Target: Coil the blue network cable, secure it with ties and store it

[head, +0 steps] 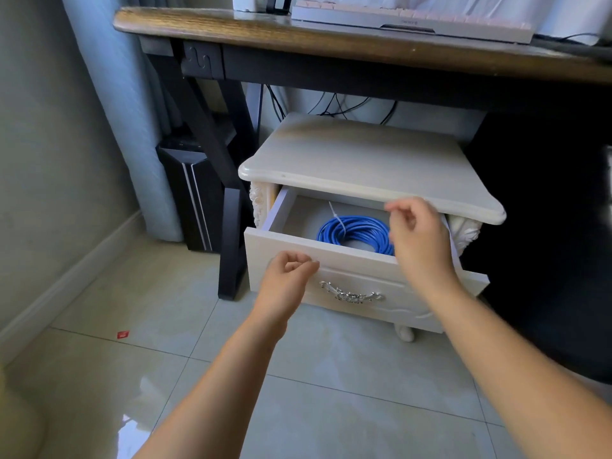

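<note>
The coiled blue network cable (351,230) lies flat inside the open drawer (281,250) of a white nightstand (364,160). A white tie (337,217) binds the coil at its far left side, its tail sticking up. My right hand (419,236) hovers over the drawer's right part, fingers loosely curled, holding nothing, and hides the coil's right side. My left hand (289,276) is in front of the drawer's front panel near its top edge, fingers loosely curled and empty.
The drawer front carries a silver ornate handle (351,295). A dark wooden desk (298,34) with a keyboard (410,21) stands above the nightstand. A black computer tower (188,193) stands to the left by the curtain. The floor is pale tile.
</note>
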Motion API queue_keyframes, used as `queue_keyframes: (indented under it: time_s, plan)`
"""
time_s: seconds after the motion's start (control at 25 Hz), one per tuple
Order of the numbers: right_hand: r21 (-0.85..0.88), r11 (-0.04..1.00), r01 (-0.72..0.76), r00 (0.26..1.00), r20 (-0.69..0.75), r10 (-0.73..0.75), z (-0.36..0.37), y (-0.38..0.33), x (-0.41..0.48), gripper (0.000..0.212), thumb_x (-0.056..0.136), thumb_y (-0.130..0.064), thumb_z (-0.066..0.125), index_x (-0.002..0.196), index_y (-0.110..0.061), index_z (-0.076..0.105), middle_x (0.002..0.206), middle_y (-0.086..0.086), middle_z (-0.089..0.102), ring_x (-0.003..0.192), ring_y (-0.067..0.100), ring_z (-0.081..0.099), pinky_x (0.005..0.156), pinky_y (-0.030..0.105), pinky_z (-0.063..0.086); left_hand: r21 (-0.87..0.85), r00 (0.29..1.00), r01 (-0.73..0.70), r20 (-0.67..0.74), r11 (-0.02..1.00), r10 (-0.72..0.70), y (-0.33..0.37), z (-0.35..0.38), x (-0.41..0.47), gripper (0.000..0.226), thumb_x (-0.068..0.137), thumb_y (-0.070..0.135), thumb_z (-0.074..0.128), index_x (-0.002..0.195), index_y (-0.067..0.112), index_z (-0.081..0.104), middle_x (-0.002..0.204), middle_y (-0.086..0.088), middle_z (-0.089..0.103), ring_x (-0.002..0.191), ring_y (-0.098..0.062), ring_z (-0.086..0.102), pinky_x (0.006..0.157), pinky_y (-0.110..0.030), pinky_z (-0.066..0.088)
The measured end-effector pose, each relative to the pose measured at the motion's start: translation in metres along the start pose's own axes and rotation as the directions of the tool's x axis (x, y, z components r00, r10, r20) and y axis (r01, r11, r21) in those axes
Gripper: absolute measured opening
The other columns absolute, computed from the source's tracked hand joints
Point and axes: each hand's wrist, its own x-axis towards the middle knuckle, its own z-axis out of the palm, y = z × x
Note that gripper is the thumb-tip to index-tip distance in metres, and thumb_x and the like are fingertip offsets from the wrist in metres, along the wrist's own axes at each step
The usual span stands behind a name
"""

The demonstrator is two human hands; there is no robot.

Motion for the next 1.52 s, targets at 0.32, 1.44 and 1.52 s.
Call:
queue_keyframes:
  time_s: [0.32,1.44,1.52]
  plan:
    - [-0.662,0.718,0.216,0.975,0.109,-0.192,-0.007,0.082,-0.055,0.028,0.08,-0.035,0.046,0.086,-0.015,0.065,0.085,0.007,0.06,0.08,0.034,0.057,0.067,0.039,0.049,0.561,0.927,-0.336,0.054,0.757,0.372,-0.02,0.006,0.017,0.038,0.087,0.025,0.062,0.123,0.032,0.055,0.123,0.006,0.048,0.109,-0.007,0.051,0.084,-0.024,0.041]
    - [-0.691,0.723,0.031,0.838,0.412,0.357,-0.002,0.083,0.032,0.064,0.101,-0.042,0.037,0.156,-0.024,0.009,0.164,0.005,-0.004,0.151,0.026,0.0,0.12,0.048,0.011,0.869,0.877,-0.468,0.437,0.157,0.199,0.007,0.056,0.097,0.076,0.097,0.053,0.044,0.156,0.022,0.009,0.165,-0.007,-0.001,0.152,-0.024,-0.001,0.12,-0.049,0.015]
    - [-0.668,0.743,0.042,0.888,0.366,0.278,-0.017,0.067,0.032,0.061,0.101,-0.043,0.035,0.155,-0.02,0.016,0.164,0.007,0.007,0.15,0.027,0.008,0.12,0.046,0.016,0.867,0.857,-0.483,0.44,0.121,0.269,0.02,0.055,0.078,0.072,0.098,0.054,0.04,0.156,0.019,0.014,0.165,-0.008,0.004,0.152,-0.024,0.001,0.12,-0.048,0.015]
